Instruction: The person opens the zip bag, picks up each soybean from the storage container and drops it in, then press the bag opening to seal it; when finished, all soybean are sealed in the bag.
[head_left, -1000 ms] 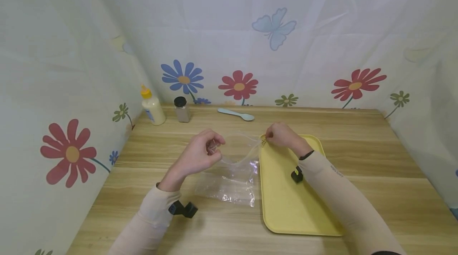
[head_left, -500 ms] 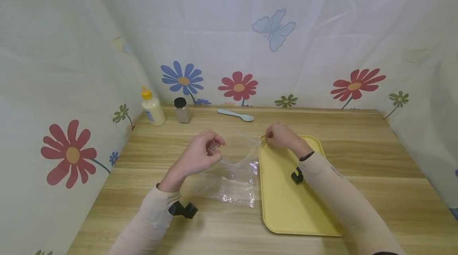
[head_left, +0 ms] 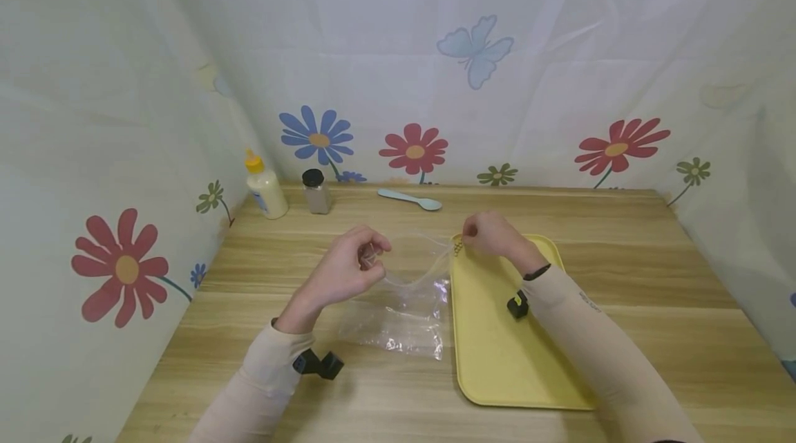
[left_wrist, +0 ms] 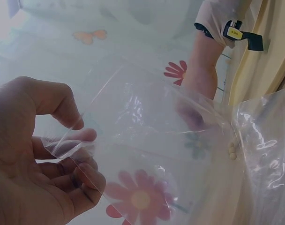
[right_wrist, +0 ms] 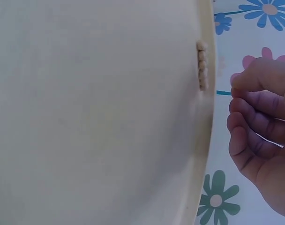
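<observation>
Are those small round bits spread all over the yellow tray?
No, the small round bits sit bunched together by the rim at the far left corner of the yellow tray.

Thin clear plastic forms the bag (head_left: pixel 401 332), glossy and creased, with sharp glints toward its six o'clock edge. At three o'clock from it, the tray (head_left: pixel 510 367) looks like smooth, nearly matt plastic; toward the tray's own eleven o'clock, the pellets (head_left: pixel 458 248) look dull. The tabletop (head_left: pixel 628 256) shows wood grain under a low sheen. At the bag's twelve o'clock, the spoon (head_left: pixel 407 199) looks plastic and smooth; at eleven, the jar (head_left: pixel 318 199) has smooth walls. The backdrop (head_left: pixel 373 35) is smooth, faintly wrinkled sheeting. The sleeves (head_left: pixel 603 332) are matt cloth.
</observation>
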`<state>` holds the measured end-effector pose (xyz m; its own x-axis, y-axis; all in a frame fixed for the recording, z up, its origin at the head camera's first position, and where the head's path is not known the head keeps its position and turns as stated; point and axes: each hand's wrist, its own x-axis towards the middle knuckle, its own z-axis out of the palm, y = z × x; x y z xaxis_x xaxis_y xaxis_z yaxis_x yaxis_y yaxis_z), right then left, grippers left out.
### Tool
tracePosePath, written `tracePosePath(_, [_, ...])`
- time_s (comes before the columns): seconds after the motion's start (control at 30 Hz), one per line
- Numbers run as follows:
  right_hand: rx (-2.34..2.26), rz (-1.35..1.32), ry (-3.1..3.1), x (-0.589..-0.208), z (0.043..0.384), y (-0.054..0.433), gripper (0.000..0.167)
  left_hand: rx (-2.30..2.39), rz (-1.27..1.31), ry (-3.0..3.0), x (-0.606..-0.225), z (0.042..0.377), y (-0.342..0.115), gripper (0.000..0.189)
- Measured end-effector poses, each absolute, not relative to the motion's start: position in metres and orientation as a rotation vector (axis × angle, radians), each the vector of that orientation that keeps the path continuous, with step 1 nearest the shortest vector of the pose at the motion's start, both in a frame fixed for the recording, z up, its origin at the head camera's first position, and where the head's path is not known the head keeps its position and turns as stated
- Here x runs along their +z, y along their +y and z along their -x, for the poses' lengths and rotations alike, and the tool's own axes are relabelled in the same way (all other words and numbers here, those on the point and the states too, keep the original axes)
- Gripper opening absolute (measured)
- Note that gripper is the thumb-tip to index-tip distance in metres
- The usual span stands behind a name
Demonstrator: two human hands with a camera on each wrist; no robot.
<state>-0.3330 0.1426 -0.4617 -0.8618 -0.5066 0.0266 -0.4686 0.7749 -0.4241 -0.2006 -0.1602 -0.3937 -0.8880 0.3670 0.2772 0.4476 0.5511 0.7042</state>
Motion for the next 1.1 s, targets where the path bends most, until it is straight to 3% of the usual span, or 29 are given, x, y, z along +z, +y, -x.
tracePosePath(1.1, [-1.004, 0.863, 2.947, -0.425, 0.305, 0.149, 0.008, -1.284, 0.705, -2.675, -0.393, 0.201, -0.159, 0.028])
